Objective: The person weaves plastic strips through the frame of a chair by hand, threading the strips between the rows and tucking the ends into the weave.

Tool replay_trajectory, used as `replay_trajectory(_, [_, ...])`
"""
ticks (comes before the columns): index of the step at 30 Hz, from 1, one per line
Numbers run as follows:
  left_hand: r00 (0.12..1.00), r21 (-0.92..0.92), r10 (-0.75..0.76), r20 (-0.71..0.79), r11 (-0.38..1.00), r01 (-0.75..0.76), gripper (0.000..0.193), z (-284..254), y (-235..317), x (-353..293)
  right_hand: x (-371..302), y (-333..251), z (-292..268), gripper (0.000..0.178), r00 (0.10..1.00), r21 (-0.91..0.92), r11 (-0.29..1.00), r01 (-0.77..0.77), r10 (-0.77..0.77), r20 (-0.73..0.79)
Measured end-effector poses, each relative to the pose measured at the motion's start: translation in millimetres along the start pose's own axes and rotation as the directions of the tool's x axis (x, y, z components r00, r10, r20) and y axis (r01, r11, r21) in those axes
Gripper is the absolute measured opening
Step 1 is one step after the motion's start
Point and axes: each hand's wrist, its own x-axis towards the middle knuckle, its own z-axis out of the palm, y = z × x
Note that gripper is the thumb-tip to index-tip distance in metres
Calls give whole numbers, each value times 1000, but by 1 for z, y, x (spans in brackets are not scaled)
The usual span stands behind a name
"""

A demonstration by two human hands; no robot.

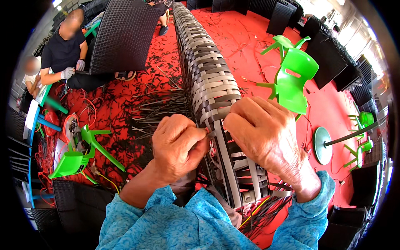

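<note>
A long woven piece (214, 83) in grey and brown flat strips runs from the far top of the head view down to my lap. Its near end is partly unwoven, with bare lengthwise strips (227, 162) over a frame. My left hand (177, 143) is closed at the left edge of the weave, thumb and forefinger pinching a flat strip (212, 134). On the other side, my right hand (264, 129) lies over the weave's right edge with its fingers curled in. Whatever is in those fingers is hidden. A loose strip end (281, 193) sticks out below my right wrist.
Black cuttings and long loose strips (162, 110) litter the red floor (250, 33). Green chairs (293, 79) stand right and left (68, 164). A round-based stand (322, 146) is at right. At far left, a gloved person (62, 54) handles a dark woven panel (121, 37).
</note>
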Motion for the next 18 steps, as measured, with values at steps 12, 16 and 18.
replay_trajectory(12, [995, -260, -100, 27, 960, 104, 17, -6, 7, -2, -7, 8, -3, 15, 976, 360, 912, -199, 152, 155])
replay_trajectory(16, [963, -450, -182, 200, 856, 255, 14, -12, 1, 4, -4, 4, -6, 15, 989, 256, 959, -117, 90, 115])
replay_trajectory(18, [961, -406, -198, 196, 875, 263, 15, -16, 6, 8, -2, 1, -7, 15, 992, 97, 993, -60, 49, 120])
